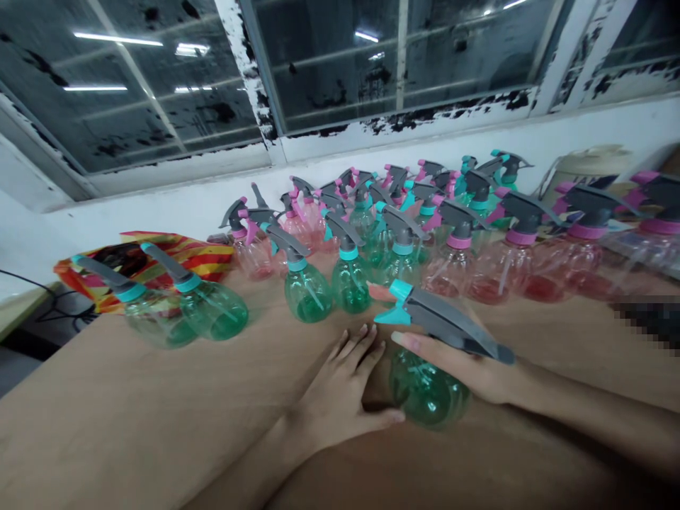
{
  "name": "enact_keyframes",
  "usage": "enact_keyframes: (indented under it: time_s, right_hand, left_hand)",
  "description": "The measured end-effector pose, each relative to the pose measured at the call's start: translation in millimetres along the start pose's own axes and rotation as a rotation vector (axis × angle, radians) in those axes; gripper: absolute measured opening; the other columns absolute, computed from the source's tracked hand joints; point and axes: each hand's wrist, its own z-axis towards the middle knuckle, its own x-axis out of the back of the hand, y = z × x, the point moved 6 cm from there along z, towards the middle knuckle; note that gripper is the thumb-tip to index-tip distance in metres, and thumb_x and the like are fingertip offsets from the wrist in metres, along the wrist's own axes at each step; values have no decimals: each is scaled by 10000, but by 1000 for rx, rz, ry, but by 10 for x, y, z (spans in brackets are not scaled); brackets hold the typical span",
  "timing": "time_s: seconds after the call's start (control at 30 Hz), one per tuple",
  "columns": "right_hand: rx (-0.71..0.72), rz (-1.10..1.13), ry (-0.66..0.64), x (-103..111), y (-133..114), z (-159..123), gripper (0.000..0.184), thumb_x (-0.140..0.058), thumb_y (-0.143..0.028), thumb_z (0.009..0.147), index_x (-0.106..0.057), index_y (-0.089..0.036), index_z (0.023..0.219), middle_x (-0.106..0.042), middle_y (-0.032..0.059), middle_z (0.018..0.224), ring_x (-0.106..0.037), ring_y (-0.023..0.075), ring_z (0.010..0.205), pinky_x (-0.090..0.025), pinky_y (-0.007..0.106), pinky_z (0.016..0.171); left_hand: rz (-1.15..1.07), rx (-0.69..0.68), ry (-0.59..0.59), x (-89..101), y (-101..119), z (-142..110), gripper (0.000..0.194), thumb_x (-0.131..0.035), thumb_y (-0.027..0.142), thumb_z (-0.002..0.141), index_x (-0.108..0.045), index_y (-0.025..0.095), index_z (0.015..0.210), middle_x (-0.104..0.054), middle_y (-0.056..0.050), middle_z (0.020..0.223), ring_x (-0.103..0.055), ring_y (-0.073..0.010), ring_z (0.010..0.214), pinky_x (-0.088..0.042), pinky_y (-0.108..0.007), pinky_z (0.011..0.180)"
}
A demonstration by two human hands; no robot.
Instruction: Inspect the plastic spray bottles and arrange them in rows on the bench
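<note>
My right hand (467, 365) grips a green spray bottle (430, 393) just below its grey and turquoise trigger head, the thumb or a finger lying across the neck. Beside it, my left hand (345, 397) rests palm down on the table, fingers stretched out, thumb tip close to the bottle's side. Whether that thumb touches the bottle I cannot tell. Beyond the hands stand two upright green spray bottles, a nearer one (308, 294) and another (351, 283) to its right. At the left, two more green bottles (215, 312) stand with their heads tilted left.
Many pink-collared spray bottles (499, 273) and green ones crowd the back and right of the wooden table (159, 418). A red and yellow striped bag (207, 258) lies at the back left. Behind are a white wall and windows (329, 64); a pale lidded container (589, 166) stands back right.
</note>
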Motion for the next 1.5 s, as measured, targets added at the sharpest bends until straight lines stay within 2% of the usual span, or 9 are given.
enact_keyframes:
  time_s: [0.57,0.67,0.77,0.87,1.07,1.2,1.33,1.43,1.5]
  right_hand:
    - [15,4,-21,-5,-20,-3,131,-592,-316,845,-611,-251,734,-595,-7,742,-570,148,642,-493,284,593]
    - [24,44,-43,-18,-18,-4,59,-595,-281,848,-648,-255,855,-642,0,831,-611,153,715,-515,292,660]
    - [40,121,-47,-30,-1,-4,176,-595,-246,851,-642,-272,1019,-673,10,982,-640,168,893,-516,310,804]
    - [53,153,-24,-26,15,-1,196,-612,-247,840,-643,-274,1032,-676,8,1055,-635,176,981,-499,321,872]
    - [48,56,-14,-13,-50,22,92,-577,-308,852,-619,-238,809,-631,-15,758,-611,140,675,-492,274,628]
    - [24,8,-12,-12,-40,35,155,-562,-343,859,-589,-227,760,-575,-29,680,-562,125,631,-465,266,617]
    - [20,68,-45,-33,8,35,147,-595,-365,836,-636,-245,910,-665,3,880,-634,149,767,-506,278,707]
    - [35,64,-65,-33,29,13,287,-624,-366,815,-624,-267,1083,-664,24,1073,-634,182,952,-496,315,857]
    - [63,23,-52,-16,50,-12,344,-610,-400,815,-615,-279,1136,-672,26,1066,-630,203,972,-504,338,857]
  left_hand:
    - [45,10,-26,-15,2,-1,919,-502,714,782,-325,78,1421,-311,-177,1478,-212,-300,1384,-167,-476,1127]
    - [45,4,-21,-18,3,0,919,-508,709,782,-323,73,1419,-303,-182,1480,-207,-298,1386,-160,-472,1129]
    - [28,16,-39,-29,-3,4,918,-528,703,773,-343,69,1411,-338,-185,1463,-230,-315,1376,-165,-478,1127]
    - [7,25,-17,-15,-5,8,912,-541,703,765,-348,90,1412,-340,-174,1466,-233,-331,1372,-175,-494,1120]
    - [-1,21,-8,-6,8,1,913,-548,698,763,-331,101,1420,-291,-174,1486,-237,-318,1374,-203,-498,1110]
    - [25,23,-8,-10,9,-8,917,-548,693,766,-327,90,1420,-286,-179,1487,-246,-318,1371,-214,-495,1106]
    - [59,17,2,8,16,-6,899,-547,680,774,-325,97,1422,-279,-176,1490,-231,-315,1376,-233,-489,1098]
    - [72,14,0,17,25,-2,901,-546,671,783,-308,89,1428,-289,-176,1485,-220,-303,1381,-204,-487,1109]
    - [71,13,-9,8,33,-6,908,-551,671,782,-308,79,1427,-278,-174,1488,-200,-295,1388,-181,-476,1118]
